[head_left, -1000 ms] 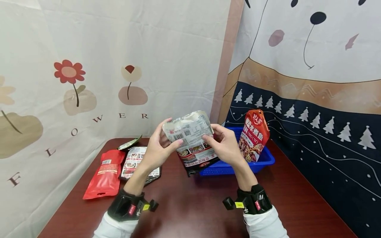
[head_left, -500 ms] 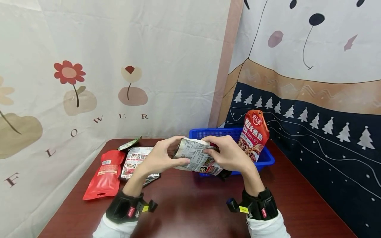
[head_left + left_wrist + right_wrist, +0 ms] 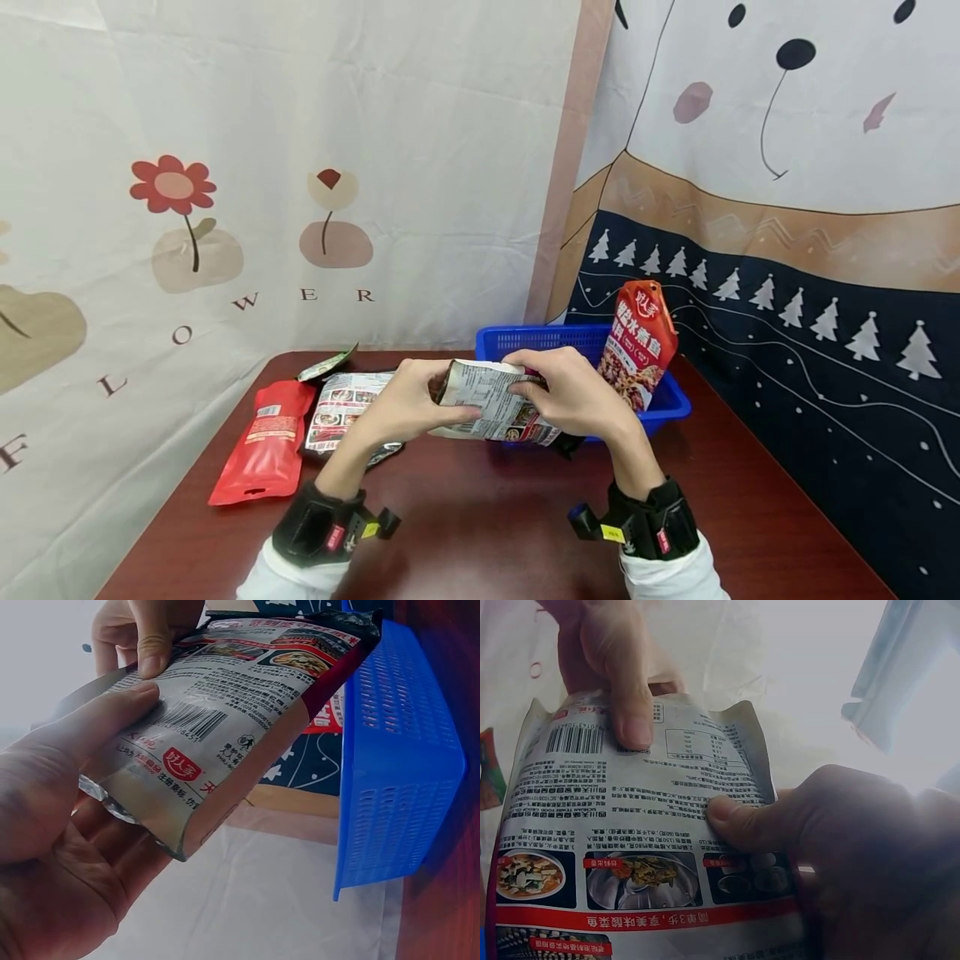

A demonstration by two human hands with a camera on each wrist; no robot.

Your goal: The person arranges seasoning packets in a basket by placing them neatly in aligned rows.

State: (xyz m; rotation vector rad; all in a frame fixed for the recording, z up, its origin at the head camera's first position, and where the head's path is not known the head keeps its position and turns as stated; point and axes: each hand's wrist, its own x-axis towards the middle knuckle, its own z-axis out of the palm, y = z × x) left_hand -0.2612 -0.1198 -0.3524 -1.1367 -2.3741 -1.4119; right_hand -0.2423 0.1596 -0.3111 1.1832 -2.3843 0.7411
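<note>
Both hands hold a seasoning packet (image 3: pixel 491 398) above the table, its printed back with barcode and food photos facing me. My left hand (image 3: pixel 408 404) grips one end, thumb on the printed face and fingers behind, as the left wrist view shows. On the opposite long edge my right hand (image 3: pixel 573 392) pinches it, thumb (image 3: pixel 739 817) pressing the text side. The packet lies tilted, its dark end toward the lower right, just in front of the blue basket (image 3: pixel 543 335). A red-orange packet (image 3: pixel 637 346) stands upright in that basket.
To the left on the brown table (image 3: pixel 480 517) lie a red packet (image 3: pixel 262 442), a black-and-white packet (image 3: pixel 345 408) and a green-edged packet (image 3: pixel 327 364). Printed cloth (image 3: pixel 420 167) hangs behind the table.
The packet has come down from upright to a flatter tilt and its dark end has swung right. Both hands lowered with it; over the last half second they moved little.
</note>
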